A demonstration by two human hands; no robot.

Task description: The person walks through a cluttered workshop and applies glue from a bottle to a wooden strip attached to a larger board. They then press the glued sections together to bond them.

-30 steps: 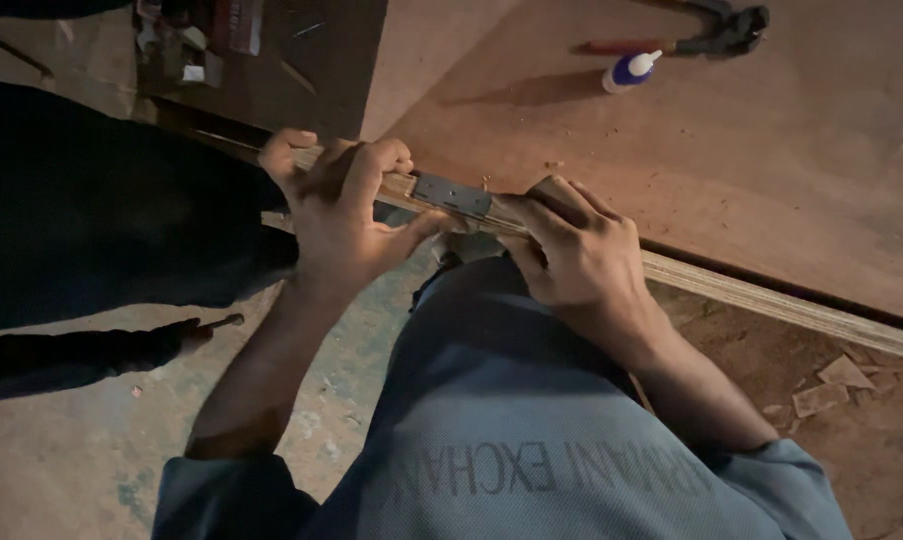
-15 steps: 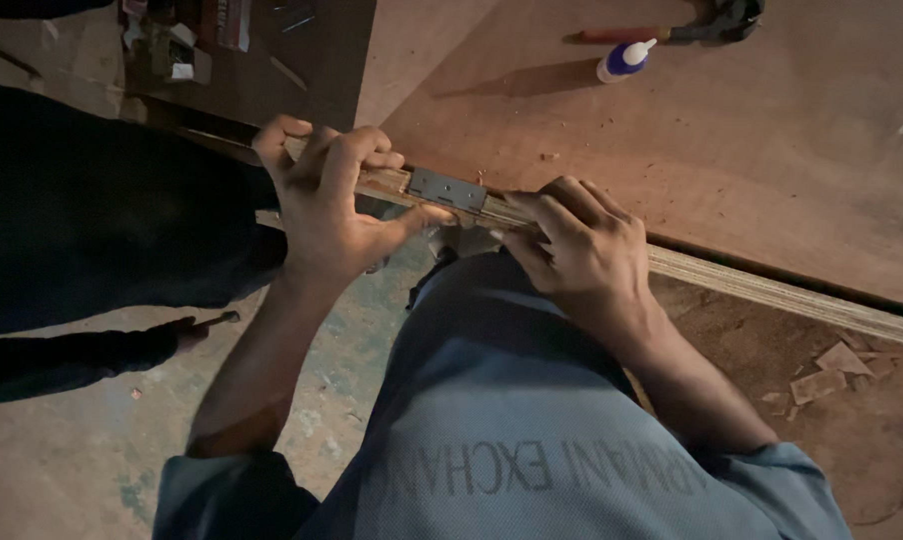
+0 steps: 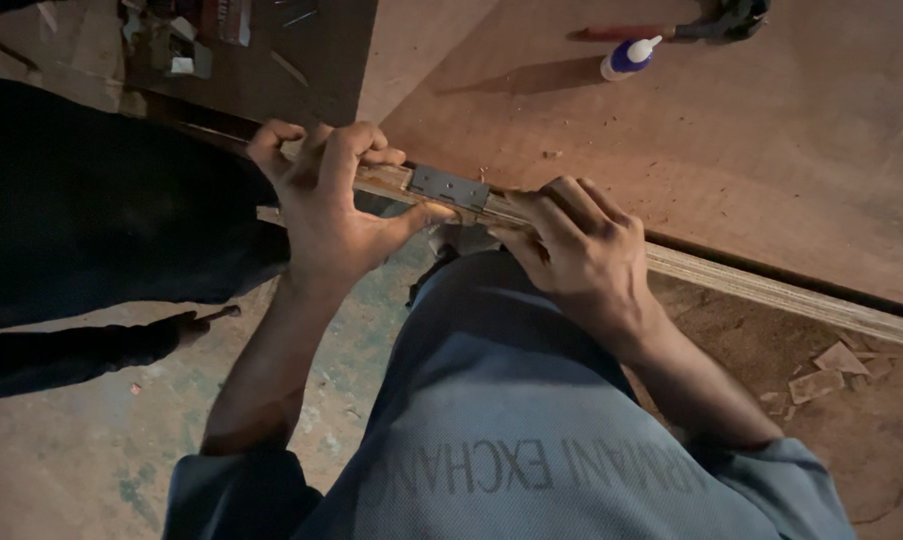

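Plywood under both palms: my left hand [image 3: 324, 205] and right hand [image 3: 572, 250] clamp the layered edge of the large reddish-brown plywood board [image 3: 772, 290], flanking a flat grey metal hinge [image 3: 449, 187]. Beyond, a white-capped blue glue bottle [image 3: 627, 57] lies on top.

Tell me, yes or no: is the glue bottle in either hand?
No. The glue bottle lies on the board, apart from both hands gripping the plywood edge.

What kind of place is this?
Probably a carpentry workshop. Both hands, left hand and right hand, press a metal hinge to the edge of a plywood board; a glue bottle lies on the sheet and wood offcuts on the floor.
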